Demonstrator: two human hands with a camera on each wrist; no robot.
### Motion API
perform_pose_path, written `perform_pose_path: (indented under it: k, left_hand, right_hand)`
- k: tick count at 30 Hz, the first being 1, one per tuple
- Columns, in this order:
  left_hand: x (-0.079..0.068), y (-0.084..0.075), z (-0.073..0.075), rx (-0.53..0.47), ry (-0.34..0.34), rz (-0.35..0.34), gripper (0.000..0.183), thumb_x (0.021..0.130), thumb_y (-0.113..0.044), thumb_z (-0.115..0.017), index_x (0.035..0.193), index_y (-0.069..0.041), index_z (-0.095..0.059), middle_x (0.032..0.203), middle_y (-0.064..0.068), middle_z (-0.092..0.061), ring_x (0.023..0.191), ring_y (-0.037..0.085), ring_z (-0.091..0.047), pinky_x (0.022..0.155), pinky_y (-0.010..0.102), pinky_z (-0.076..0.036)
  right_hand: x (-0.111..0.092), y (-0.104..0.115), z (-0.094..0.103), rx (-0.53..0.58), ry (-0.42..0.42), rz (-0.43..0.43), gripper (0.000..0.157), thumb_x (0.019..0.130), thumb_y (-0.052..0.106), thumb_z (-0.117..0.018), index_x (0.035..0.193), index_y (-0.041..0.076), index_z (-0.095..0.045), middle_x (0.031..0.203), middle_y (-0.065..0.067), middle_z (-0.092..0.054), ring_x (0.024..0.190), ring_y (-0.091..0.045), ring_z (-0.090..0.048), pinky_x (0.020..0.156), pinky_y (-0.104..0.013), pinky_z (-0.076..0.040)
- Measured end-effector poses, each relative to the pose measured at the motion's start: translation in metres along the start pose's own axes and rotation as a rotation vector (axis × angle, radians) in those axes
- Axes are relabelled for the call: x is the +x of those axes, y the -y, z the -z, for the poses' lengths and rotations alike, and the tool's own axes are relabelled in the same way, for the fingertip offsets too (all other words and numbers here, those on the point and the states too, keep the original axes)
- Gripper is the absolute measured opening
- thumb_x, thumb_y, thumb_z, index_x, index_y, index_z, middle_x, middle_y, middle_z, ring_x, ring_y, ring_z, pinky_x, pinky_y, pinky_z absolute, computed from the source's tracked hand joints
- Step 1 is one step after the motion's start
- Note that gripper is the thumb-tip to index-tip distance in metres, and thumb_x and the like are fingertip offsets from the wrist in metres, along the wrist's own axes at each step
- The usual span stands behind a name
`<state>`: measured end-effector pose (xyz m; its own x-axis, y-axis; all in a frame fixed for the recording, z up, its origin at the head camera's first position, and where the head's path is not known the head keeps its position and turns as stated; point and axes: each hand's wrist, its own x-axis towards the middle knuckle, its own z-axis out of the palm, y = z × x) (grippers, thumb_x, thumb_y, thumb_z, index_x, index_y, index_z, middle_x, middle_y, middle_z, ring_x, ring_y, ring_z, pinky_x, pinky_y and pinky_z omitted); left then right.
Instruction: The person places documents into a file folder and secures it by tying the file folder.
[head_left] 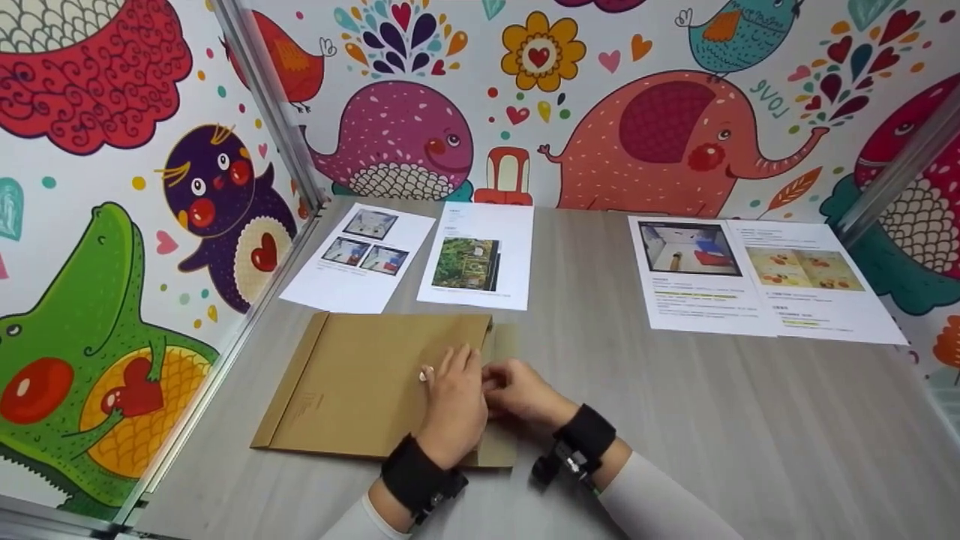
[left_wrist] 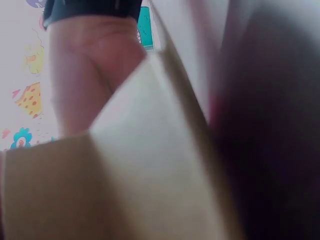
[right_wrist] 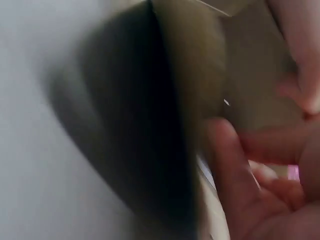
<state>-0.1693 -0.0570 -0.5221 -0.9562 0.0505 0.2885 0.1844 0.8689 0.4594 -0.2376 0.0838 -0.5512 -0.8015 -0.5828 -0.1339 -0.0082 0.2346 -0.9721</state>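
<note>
A flat brown cardboard box (head_left: 367,375) lies on the table, with a narrow flap (head_left: 499,450) along its right side. My left hand (head_left: 456,405) rests on the box near that side, fingers extended over the cardboard. A tiny whitish spot shows by its thumb; what it is I cannot tell. Just to the right, my right hand (head_left: 529,394) pinches the box's edge at the flap. The right wrist view shows the thumb and forefinger of the right hand (right_wrist: 265,190) at the blurred cardboard edge (right_wrist: 195,60). Blurred cardboard (left_wrist: 145,150) also fills much of the left wrist view.
Two printed sheets, a left one (head_left: 322,289) and one beside it (head_left: 476,221), lie behind the box. Another pair, one sheet (head_left: 697,315) and its neighbour (head_left: 840,322), lies at the back right. Patterned walls enclose the grey table (head_left: 712,420) at the back and left.
</note>
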Motion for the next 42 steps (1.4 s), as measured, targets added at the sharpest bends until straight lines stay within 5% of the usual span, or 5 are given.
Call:
perform_pose_path:
  k: [4,13,21,31,42]
  left_hand:
    - [-0.002,-0.002,-0.003,0.010,0.075,0.014,0.047,0.093,0.003,-0.067,0.140,0.005,-0.062,0.148,0.027,-0.060,0.141,0.054,-0.052,0.110,0.082,-0.035]
    - [-0.001,0.000,-0.004,0.053,0.276,-0.041,0.058,0.092,-0.019,-0.069,0.147,-0.003,-0.061,0.146,0.024,-0.062,0.139,0.045,-0.055,0.114,0.065,-0.043]
    - [0.009,-0.003,0.007,0.077,0.303,-0.086,0.041,0.092,-0.031,-0.073,0.124,-0.004,-0.072,0.113,0.014,-0.072,0.102,0.031,-0.066,0.086,0.047,-0.055]
    - [0.038,0.001,0.029,0.062,0.278,-0.041,0.050,0.096,-0.029,-0.072,0.137,-0.001,-0.067,0.128,0.021,-0.069,0.118,0.039,-0.064,0.100,0.054,-0.054]
    - [0.090,0.053,0.069,0.089,0.160,0.103,0.050,0.093,-0.028,-0.072,0.134,0.000,-0.067,0.124,0.026,-0.069,0.113,0.046,-0.066,0.096,0.058,-0.055]
  right_hand:
    - [-0.002,0.004,0.033,0.168,0.010,-0.100,0.026,0.090,-0.015,-0.059,0.114,-0.019,-0.066,0.086,-0.007,-0.076,0.072,-0.010,-0.072,0.067,-0.023,-0.062]
    - [-0.001,0.003,0.081,0.139,-0.236,-0.136,0.023,0.094,-0.007,-0.062,0.115,-0.017,-0.062,0.080,-0.004,-0.071,0.065,-0.008,-0.068,0.061,-0.021,-0.059]
    - [0.002,-0.004,0.073,-0.009,-0.239,-0.174,0.019,0.092,0.000,-0.068,0.109,-0.006,-0.064,0.078,-0.007,-0.068,0.062,-0.013,-0.063,0.056,-0.025,-0.054]
    - [0.006,-0.006,0.059,-0.051,-0.282,-0.172,0.016,0.087,-0.003,-0.068,0.103,-0.001,-0.067,0.076,-0.005,-0.068,0.059,-0.013,-0.062,0.054,-0.024,-0.054]
    - [0.006,0.015,0.044,-0.421,-0.520,-0.033,0.009,0.085,0.004,-0.069,0.093,0.005,-0.073,0.079,-0.003,-0.070,0.068,-0.013,-0.061,0.063,-0.027,-0.050]
